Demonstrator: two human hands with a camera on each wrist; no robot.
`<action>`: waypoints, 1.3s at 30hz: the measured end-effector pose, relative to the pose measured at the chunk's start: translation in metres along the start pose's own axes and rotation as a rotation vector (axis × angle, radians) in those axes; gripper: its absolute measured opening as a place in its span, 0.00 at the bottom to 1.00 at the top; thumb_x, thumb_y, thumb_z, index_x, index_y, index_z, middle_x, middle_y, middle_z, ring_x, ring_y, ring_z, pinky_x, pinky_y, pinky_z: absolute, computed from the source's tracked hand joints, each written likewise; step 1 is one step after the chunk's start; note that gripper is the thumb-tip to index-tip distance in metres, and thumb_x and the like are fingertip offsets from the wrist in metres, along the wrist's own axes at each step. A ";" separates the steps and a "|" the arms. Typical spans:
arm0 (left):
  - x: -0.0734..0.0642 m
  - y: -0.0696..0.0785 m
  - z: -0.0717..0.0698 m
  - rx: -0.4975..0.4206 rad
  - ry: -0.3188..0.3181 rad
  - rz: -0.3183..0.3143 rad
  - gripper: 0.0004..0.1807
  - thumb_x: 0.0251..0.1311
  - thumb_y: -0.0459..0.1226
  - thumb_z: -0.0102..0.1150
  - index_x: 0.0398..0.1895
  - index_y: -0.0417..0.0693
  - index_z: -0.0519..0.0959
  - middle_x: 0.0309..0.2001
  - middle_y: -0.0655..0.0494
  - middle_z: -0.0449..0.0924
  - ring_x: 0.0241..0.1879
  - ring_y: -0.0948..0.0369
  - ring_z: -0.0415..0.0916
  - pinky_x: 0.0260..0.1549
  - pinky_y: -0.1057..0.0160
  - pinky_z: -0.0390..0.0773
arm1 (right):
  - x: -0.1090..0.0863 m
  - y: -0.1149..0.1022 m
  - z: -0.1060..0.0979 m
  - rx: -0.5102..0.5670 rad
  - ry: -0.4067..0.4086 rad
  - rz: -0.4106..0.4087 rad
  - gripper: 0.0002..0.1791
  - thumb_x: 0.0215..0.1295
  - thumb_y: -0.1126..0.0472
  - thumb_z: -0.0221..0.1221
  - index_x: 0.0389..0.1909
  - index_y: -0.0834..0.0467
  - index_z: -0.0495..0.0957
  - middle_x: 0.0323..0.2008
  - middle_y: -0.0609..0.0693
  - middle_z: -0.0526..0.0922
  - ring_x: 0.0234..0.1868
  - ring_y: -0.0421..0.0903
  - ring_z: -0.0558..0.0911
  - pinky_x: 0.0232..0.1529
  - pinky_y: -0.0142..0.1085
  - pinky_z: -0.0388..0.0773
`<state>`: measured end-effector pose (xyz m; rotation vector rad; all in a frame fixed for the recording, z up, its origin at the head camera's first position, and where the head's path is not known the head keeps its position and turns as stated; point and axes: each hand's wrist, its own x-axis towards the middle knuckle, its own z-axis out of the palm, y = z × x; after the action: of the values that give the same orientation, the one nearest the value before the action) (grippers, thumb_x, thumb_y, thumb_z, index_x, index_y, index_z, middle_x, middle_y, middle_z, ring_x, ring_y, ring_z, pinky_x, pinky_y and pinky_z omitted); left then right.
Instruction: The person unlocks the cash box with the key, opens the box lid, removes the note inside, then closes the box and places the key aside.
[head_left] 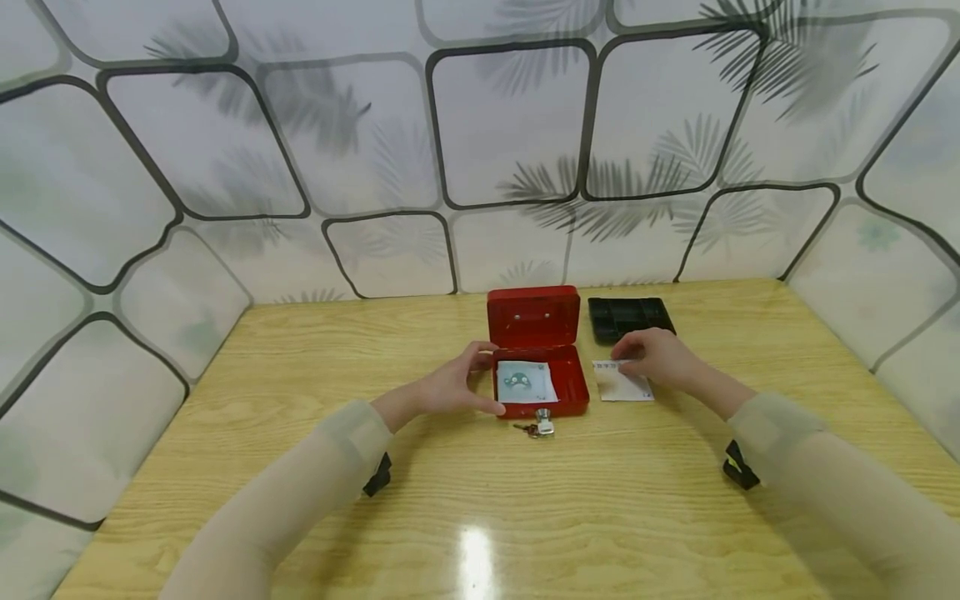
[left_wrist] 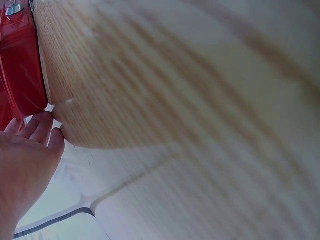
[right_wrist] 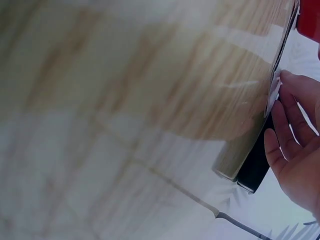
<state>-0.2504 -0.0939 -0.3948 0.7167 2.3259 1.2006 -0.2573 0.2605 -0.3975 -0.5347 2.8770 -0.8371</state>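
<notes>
A small red cash box [head_left: 573, 382] stands with its lid [head_left: 532, 318] raised. My left hand [head_left: 457, 383] spans the box's left end, thumb at the front corner and fingers toward the back; its fingertips [left_wrist: 44, 120] meet the red side in the left wrist view. Inside the box lies a pale paper sheet [head_left: 528, 383] with a blue cartoon face. My right hand [head_left: 660, 358] pinches the upper edge of a pale printed slip of paper [head_left: 626, 387] right of the box. That slip shows edge-on [right_wrist: 273, 90] in the right wrist view, low over the table.
A black compartment tray [head_left: 630, 315] sits behind my right hand. In front of the box, a small padlock [head_left: 545, 423] lies with keys [head_left: 528, 429]. The wood-grain table [head_left: 480, 492] meets a patterned wall covering [head_left: 510, 125] at its back and sides.
</notes>
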 end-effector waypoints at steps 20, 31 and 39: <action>0.000 -0.004 0.000 -0.008 0.000 -0.006 0.48 0.51 0.40 0.75 0.70 0.49 0.53 0.67 0.46 0.63 0.69 0.51 0.57 0.68 0.50 0.52 | -0.006 -0.043 -0.008 0.161 0.122 -0.162 0.09 0.62 0.66 0.65 0.42 0.65 0.82 0.37 0.50 0.84 0.38 0.48 0.81 0.41 0.40 0.79; 0.001 -0.002 0.000 -0.004 -0.004 -0.022 0.48 0.50 0.42 0.75 0.69 0.53 0.54 0.67 0.49 0.63 0.69 0.52 0.57 0.68 0.48 0.51 | 0.014 -0.074 0.018 0.258 0.000 -0.155 0.13 0.62 0.64 0.65 0.46 0.64 0.81 0.42 0.55 0.84 0.44 0.51 0.81 0.48 0.46 0.79; 0.001 -0.001 0.000 0.004 -0.004 -0.033 0.47 0.51 0.44 0.74 0.69 0.53 0.54 0.67 0.50 0.63 0.69 0.53 0.57 0.68 0.48 0.51 | 0.027 -0.082 0.034 0.205 -0.057 -0.165 0.14 0.62 0.62 0.66 0.46 0.62 0.80 0.43 0.52 0.84 0.45 0.50 0.81 0.49 0.45 0.78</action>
<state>-0.2518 -0.0938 -0.3956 0.6787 2.3283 1.1788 -0.2512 0.1694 -0.3825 -0.7655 2.6823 -1.1060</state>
